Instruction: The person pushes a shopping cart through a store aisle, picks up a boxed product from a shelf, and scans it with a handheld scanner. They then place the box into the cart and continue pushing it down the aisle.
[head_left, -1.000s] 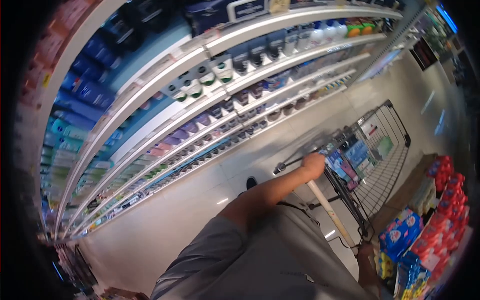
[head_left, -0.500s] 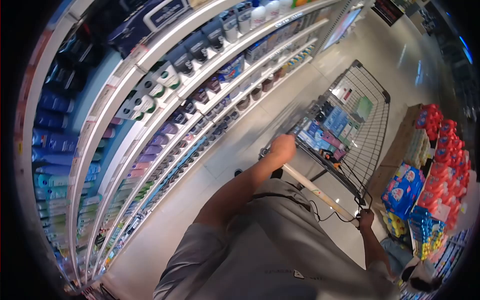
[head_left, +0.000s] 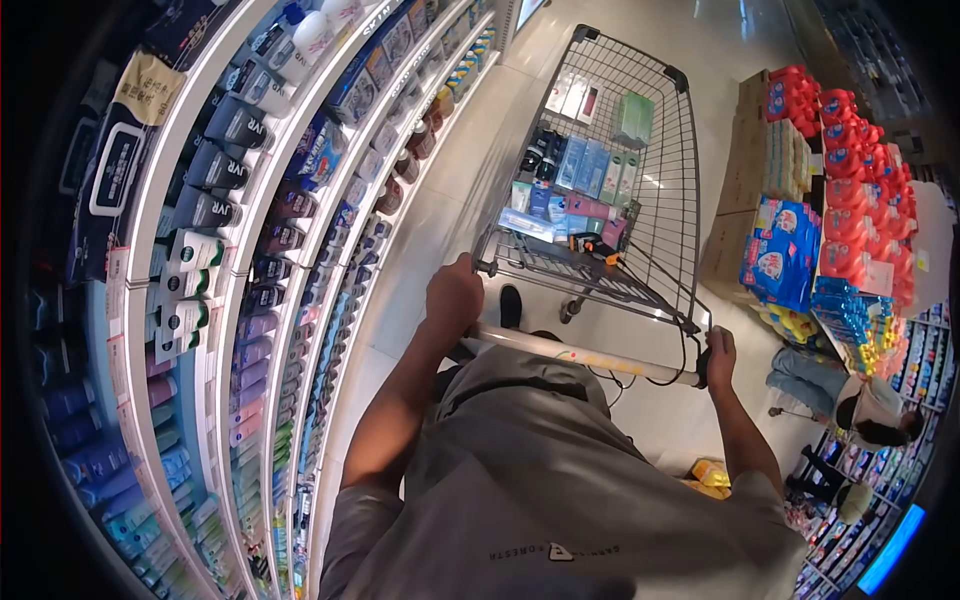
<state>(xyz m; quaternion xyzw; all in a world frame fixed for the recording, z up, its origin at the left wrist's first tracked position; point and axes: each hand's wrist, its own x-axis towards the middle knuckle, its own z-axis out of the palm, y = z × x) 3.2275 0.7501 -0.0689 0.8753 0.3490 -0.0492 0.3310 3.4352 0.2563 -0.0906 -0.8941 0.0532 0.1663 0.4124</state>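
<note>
My left hand (head_left: 453, 297) grips the left end of the pale handle bar (head_left: 570, 353) of a wire shopping cart (head_left: 690, 170). My right hand (head_left: 719, 357) grips the bar's right end. The cart stands straight ahead of me in a shop aisle. Its basket holds several boxed and packaged goods (head_left: 575, 180) in blue, green and pink. A black cable (head_left: 655, 275) hangs across the cart's near side.
Long white shelves (head_left: 250, 230) full of bottles and tubes run along my left. A stacked display of red and blue packs on cardboard boxes (head_left: 800, 190) stands at the right. A person (head_left: 850, 400) crouches on the floor at lower right.
The view has swung from the shelves toward the cart, which now lies straight ahead. My right hand has come fully into view on the bar. Both hands have kept their grip.
</note>
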